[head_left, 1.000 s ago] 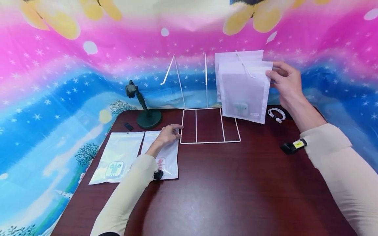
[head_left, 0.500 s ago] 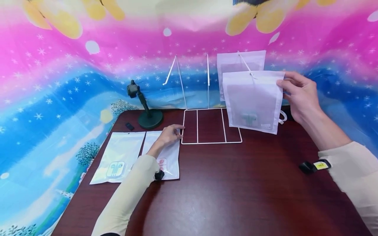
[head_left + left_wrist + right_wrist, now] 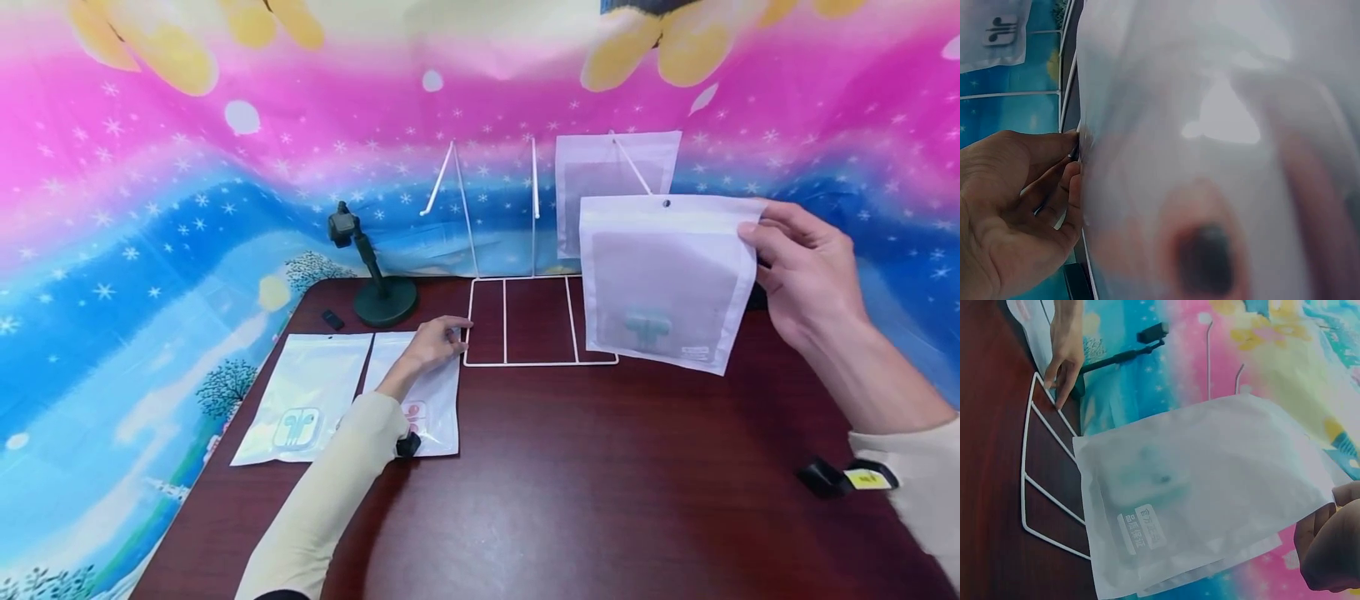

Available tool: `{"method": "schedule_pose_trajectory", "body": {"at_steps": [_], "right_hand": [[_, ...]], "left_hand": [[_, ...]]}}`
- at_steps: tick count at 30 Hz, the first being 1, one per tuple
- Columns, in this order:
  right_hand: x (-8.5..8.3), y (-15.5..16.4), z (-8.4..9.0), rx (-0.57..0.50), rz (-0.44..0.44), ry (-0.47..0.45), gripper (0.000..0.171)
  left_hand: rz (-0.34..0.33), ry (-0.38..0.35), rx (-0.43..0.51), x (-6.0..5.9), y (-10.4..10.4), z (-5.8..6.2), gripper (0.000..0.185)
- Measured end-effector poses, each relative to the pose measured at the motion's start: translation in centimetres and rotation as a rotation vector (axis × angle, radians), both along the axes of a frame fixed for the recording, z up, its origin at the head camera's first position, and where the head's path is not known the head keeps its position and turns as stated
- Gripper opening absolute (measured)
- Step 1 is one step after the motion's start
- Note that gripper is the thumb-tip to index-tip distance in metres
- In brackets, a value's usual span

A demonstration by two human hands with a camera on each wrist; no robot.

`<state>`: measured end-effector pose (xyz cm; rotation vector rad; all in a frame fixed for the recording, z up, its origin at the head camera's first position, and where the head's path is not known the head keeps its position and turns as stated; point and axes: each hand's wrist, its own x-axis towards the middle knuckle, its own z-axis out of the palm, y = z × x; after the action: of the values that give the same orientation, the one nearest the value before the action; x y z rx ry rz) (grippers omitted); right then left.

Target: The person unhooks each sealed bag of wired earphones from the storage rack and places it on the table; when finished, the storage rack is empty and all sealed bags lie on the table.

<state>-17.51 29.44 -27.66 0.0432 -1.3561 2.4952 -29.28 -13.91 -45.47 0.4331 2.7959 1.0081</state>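
Note:
My right hand (image 3: 759, 237) pinches the top right corner of a frosted white bag (image 3: 663, 279) with green earphones inside, and holds it in the air just right of a white wire rack (image 3: 525, 321). The same bag (image 3: 1204, 494) fills the right wrist view. A second white bag (image 3: 615, 162) hangs on the rack's right hook. At the front left corner of the rack's base, my left hand (image 3: 442, 337) pinches the wire and lies over a clear pouch (image 3: 431, 408). That pouch (image 3: 1210, 156) blurs most of the left wrist view.
Another clear pouch with earphones (image 3: 303, 396) lies at the table's left edge. A dark phone stand (image 3: 375, 279) and a small black piece (image 3: 333, 319) sit behind the pouches. The dark wood table (image 3: 570, 492) spreads in front, with a bright printed cloth behind.
My right hand has drawn the front bag off the rack's hook, down and to the right, toward me. The left hand has stayed at the rack's corner.

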Motion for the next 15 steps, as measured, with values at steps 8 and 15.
{"method": "schedule_pose_trajectory", "body": {"at_steps": [8,15], "right_hand": [[2.1,1.7,-2.7,-0.038,0.046,0.009,0.026],[3.0,5.0,-6.1,0.091,0.128,-0.268,0.022]], "left_hand": [[-0.002,0.009,-0.009,-0.1,-0.1,-0.2,0.044],[-0.004,0.013,-0.011,-0.2,-0.1,-0.3,0.044]]}}
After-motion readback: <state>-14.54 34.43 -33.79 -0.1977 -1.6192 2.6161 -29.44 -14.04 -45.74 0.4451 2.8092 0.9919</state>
